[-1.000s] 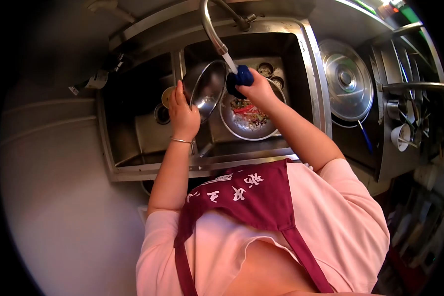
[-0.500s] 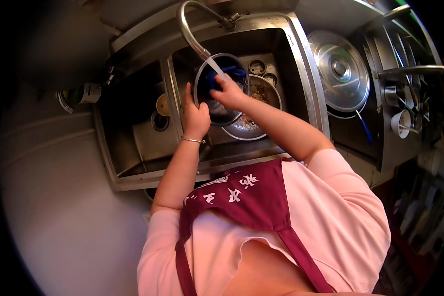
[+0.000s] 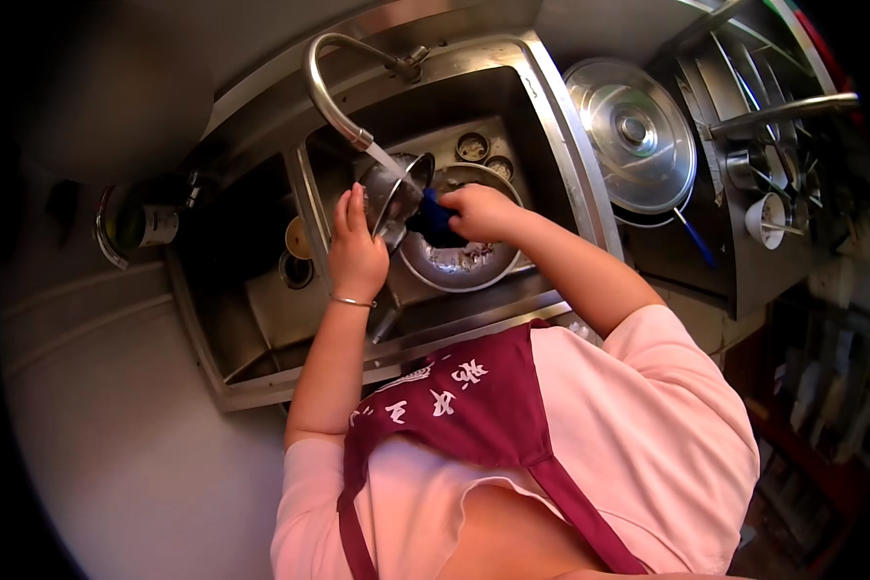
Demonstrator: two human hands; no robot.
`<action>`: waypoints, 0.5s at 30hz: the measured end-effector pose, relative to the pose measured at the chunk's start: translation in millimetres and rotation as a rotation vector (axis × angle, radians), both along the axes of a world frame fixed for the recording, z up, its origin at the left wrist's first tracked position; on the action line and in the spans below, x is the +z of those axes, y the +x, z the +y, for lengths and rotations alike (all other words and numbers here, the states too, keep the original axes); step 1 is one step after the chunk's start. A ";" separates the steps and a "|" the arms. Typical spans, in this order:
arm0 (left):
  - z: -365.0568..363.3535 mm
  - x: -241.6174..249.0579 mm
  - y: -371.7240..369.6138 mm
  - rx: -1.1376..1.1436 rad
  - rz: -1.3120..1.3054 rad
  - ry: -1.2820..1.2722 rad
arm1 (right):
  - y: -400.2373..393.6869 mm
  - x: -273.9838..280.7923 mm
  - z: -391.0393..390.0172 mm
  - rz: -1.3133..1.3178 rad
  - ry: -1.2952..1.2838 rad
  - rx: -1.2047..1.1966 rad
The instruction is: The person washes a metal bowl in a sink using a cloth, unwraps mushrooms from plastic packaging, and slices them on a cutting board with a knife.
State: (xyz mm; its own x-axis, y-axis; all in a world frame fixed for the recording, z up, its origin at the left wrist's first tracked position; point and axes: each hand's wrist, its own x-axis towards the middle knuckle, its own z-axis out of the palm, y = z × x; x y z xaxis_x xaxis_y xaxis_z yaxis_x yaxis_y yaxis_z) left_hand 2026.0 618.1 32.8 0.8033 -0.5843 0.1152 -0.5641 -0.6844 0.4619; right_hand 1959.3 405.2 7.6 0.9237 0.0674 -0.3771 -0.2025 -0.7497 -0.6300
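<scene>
My left hand (image 3: 360, 253) grips a metal bowl (image 3: 385, 186) by its side, holding it tilted under the running faucet (image 3: 331, 104). Water pours from the spout onto the bowl. In my right hand (image 3: 485, 213) a dark blue cloth (image 3: 433, 215) is bunched, close to the bowl's tilted rim. Below both hands a wide metal basin (image 3: 454, 280) sits in the sink, with small bits of food scraps in it. The bowl and my right arm hide part of the basin.
The steel double sink (image 3: 575, 184) surrounds the work. Two small round drain fittings (image 3: 474, 147) are at its back. A lidded pot (image 3: 638, 164), a white bowl (image 3: 766, 220) and utensils stand at the right. A bottle (image 3: 158, 225) is at the left.
My left hand has tipped the bowl from facing up onto its side. My right hand has drawn the blue cloth out of the bowl toward the right, above the basin.
</scene>
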 end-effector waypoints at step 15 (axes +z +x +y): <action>16.4 -0.4 5.8 0.053 0.154 -0.183 | -39.1 5.6 -113.7 -0.389 -0.229 -0.888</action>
State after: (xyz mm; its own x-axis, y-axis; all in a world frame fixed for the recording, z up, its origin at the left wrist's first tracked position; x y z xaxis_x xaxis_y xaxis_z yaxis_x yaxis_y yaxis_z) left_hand 2031.7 634.5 32.4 0.8487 -0.5212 0.0893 -0.4429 -0.6082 0.6587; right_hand 1920.2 291.5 13.3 0.6656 -0.7450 0.0450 -0.5595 -0.5380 -0.6305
